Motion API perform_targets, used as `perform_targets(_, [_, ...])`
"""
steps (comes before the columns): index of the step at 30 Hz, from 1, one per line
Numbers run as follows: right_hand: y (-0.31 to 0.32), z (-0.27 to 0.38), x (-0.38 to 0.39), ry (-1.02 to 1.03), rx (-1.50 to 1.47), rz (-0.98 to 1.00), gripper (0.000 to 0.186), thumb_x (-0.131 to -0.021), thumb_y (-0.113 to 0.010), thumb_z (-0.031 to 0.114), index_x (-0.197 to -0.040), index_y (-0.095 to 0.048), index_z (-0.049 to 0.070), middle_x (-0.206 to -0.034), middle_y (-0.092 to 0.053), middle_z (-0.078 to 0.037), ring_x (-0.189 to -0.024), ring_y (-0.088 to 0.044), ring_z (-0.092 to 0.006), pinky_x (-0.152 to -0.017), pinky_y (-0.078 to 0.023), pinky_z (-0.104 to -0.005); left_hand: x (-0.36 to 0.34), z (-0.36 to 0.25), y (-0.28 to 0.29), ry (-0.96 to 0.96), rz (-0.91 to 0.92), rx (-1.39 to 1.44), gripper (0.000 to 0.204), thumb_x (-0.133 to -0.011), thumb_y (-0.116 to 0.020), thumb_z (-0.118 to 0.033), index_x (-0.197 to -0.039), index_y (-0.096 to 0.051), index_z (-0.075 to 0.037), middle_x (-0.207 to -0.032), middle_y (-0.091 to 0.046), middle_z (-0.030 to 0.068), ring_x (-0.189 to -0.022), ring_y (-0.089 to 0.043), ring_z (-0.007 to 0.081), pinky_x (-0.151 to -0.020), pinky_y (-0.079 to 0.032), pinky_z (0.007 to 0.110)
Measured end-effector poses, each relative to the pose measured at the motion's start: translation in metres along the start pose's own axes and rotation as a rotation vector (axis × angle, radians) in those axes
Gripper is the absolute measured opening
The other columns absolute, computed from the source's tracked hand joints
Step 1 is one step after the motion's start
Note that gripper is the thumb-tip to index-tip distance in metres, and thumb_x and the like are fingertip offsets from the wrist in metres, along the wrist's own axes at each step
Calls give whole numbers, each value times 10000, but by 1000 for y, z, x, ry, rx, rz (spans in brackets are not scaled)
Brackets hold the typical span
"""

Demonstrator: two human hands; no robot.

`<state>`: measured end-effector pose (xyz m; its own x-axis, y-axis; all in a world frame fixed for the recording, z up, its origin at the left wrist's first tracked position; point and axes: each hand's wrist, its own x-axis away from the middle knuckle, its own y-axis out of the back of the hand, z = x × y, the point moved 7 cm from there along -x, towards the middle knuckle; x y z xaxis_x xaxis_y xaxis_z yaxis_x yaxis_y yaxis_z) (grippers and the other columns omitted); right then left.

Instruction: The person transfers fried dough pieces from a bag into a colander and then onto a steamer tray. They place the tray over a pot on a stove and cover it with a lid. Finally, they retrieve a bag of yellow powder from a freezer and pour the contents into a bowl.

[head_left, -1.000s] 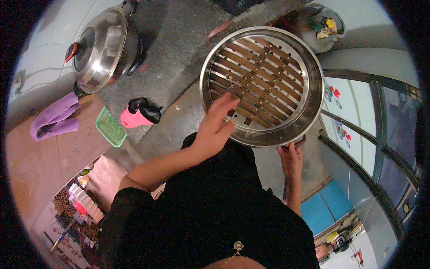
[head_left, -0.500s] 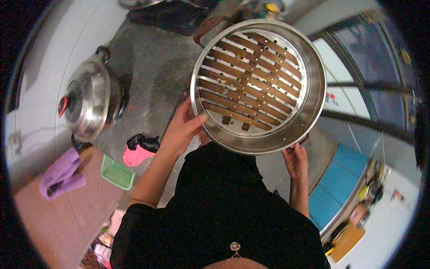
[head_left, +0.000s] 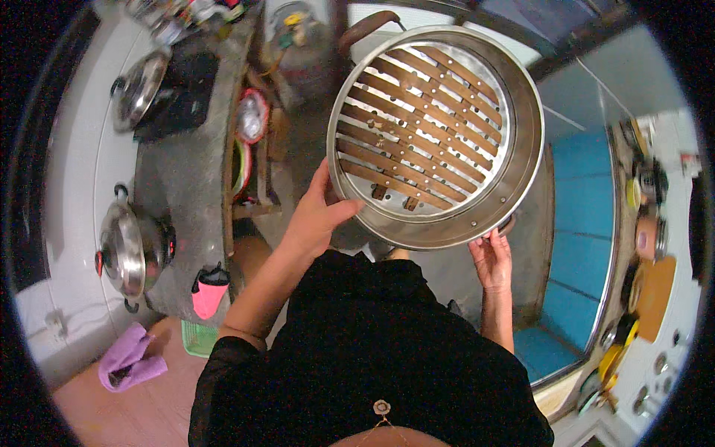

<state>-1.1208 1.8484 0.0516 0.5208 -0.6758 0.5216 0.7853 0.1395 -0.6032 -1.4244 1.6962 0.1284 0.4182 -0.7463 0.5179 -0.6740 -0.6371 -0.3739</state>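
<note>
While both hands' fingers (head_left: 345,211) (head_left: 497,244) grip a steamer (head_left: 515,167), the counter (head_left: 186,201) meets seemingly tiled walling (head_left: 78,149).

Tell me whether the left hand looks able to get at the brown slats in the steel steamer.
Probably yes, if it lets go first: the left hand grips the steel steamer, but the open top leaves the brown slats exposed, and the right hand also has hold.
</note>
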Motion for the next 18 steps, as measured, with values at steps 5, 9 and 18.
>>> perform_targets(5, [-8,-7,1,45,69,-53,154,-945,-554,177,-1037,-597,62,-920,-624,-21,-853,-621,-156,-738,-604,-347,-10,11,21,66,-11,-29,876,-699,-684,-108,-1459,-249,-107,-1286,-472,81,-1085,-518,196,-819,-488,305])
perform_targets(9, [-15,-18,2,94,66,-41,167,-948,-548,189,-1067,-595,83,-962,-632,-34,-881,-630,-170,-733,-600,-359,-15,-2,24,35,21,-55,855,-709,-673,-125,-1453,-253,-103,-1265,-482,74,-1042,-528,179,-774,-489,292])
perform_targets(18, [-16,-39,17,232,47,-137,194,-962,-528,222,-1104,-587,102,-1028,-637,-29,-918,-620,-178,-759,-566,-367,-40,-21,22,125,157,-64,817,-728,-654,-88,-1440,-255,-84,-1279,-477,111,-1101,-547,225,-842,-528,364])
